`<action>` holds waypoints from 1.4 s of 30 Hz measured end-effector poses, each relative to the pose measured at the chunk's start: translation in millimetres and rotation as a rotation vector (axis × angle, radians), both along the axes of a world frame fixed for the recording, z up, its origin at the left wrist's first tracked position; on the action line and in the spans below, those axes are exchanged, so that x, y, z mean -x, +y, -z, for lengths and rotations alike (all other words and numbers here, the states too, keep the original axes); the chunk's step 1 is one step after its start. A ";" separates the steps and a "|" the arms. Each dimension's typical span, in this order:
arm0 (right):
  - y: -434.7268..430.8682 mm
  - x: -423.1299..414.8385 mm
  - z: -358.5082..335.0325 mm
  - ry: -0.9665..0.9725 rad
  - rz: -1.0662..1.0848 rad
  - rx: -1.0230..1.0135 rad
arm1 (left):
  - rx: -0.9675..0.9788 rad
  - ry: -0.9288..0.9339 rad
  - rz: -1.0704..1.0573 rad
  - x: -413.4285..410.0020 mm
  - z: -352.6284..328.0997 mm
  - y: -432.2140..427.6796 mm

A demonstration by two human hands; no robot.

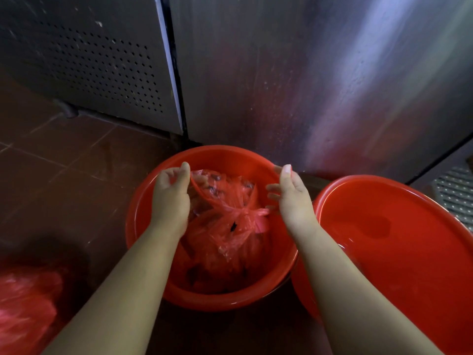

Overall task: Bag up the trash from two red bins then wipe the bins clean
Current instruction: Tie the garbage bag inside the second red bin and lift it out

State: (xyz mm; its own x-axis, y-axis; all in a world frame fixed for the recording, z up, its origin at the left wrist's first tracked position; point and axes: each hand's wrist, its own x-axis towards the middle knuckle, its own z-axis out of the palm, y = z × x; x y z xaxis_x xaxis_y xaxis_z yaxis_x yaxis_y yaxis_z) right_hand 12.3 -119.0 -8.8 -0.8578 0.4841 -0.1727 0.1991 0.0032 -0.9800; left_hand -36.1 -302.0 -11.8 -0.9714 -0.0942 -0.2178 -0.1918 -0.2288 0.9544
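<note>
A red bin [220, 156] stands on the floor against a steel cabinet, with a knotted red plastic trash bag [230, 234] inside it. My left hand [170, 198] hovers over the bin's left side and pinches a thin handle strip of the bag that runs to the knot. My right hand [291, 196] is over the bin's right side, fingers loosely spread toward the knot, holding nothing that I can see. A second red bin [409, 252] stands to the right, tilted, with no bag in it and a wet sheen inside.
Stainless steel cabinet fronts [307, 73] rise right behind the bins; the left panel [102, 67] is perforated. Another red plastic bag [25, 303] lies on the dark red tiled floor [64, 162] at bottom left. A metal grate [455, 190] shows at the right edge.
</note>
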 end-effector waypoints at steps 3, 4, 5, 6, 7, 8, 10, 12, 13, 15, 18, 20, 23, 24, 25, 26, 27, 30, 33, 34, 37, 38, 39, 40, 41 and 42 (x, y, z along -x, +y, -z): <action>0.8 -2.9 -5.7 -0.099 -0.017 -0.124 | 0.075 0.007 0.108 -6.6 1.5 4.5; 2.2 -3.2 -5.0 -0.129 -0.032 -0.151 | 0.118 0.009 0.131 -9.0 2.1 6.7; 0.9 -5.2 -6.7 -0.160 -0.054 -0.161 | 0.169 0.007 0.146 -12.3 1.9 8.9; 0.0 -7.0 -5.3 -0.208 -0.072 -0.188 | 0.227 -0.003 0.149 -14.3 3.6 10.9; -0.4 -7.4 -0.2 -0.249 -0.096 -0.209 | 0.281 -0.017 0.148 -16.7 3.7 13.0; -1.4 -7.1 3.7 -0.279 -0.118 -0.217 | 0.334 -0.028 0.142 -18.5 4.2 14.5; -5.9 -7.6 3.2 -0.278 -0.108 -0.208 | 0.436 -0.028 0.127 -22.2 4.6 16.6; -7.1 -9.0 1.1 -0.234 -0.086 -0.141 | 0.490 -0.016 0.134 -23.6 7.9 17.7; -8.1 -10.1 -0.3 -0.210 -0.079 -0.090 | 0.477 -0.022 0.145 -24.1 10.3 17.5; -9.7 -11.0 1.6 -0.173 -0.082 -0.017 | 0.339 -0.057 0.145 -23.1 17.8 17.6; -16.6 -7.6 7.1 -0.110 -0.060 0.157 | 0.165 -0.092 0.150 -21.6 21.3 21.8; -19.4 -3.4 9.5 -0.053 -0.041 0.236 | 0.103 -0.070 0.149 -19.4 21.5 26.6; -22.1 2.5 11.1 0.017 -0.002 0.272 | 0.070 -0.063 0.089 -12.3 23.3 30.0; -23.1 4.4 10.7 0.031 0.007 0.316 | 0.040 -0.064 0.058 -8.8 23.4 29.9; -23.9 6.0 9.2 0.036 0.013 0.365 | -0.006 -0.070 0.024 -5.8 21.7 29.1; -25.1 8.0 7.3 0.037 0.014 0.420 | -0.054 -0.080 -0.005 -2.7 19.4 27.9; -25.8 9.2 5.6 0.034 0.013 0.475 | -0.102 -0.086 -0.026 -0.4 16.1 26.2; -25.1 11.3 3.6 0.006 0.018 0.555 | -0.163 -0.094 -0.064 1.4 9.4 23.2; -19.2 11.7 5.4 -0.067 0.052 0.528 | -0.161 -0.139 -0.111 1.2 10.0 19.2; -17.1 11.4 6.0 -0.090 0.068 0.531 | -0.163 -0.158 -0.128 2.2 11.7 16.9; -9.7 9.1 6.0 -0.122 0.097 0.531 | -0.150 -0.180 -0.145 8.1 17.9 5.5; -7.0 8.2 5.7 -0.124 0.103 0.527 | -0.142 -0.181 -0.149 9.6 19.6 2.2; -4.1 7.1 6.1 -0.127 0.109 0.523 | -0.141 -0.180 -0.156 10.3 21.1 -0.8; -1.5 6.6 6.5 -0.131 0.114 0.516 | -0.146 -0.178 -0.166 11.1 22.2 -2.8; 0.6 6.3 7.0 -0.137 0.116 0.505 | -0.155 -0.178 -0.181 12.1 23.0 -4.6; 0.9 5.7 8.2 -0.143 0.118 0.496 | -0.159 -0.179 -0.195 12.2 23.4 -6.5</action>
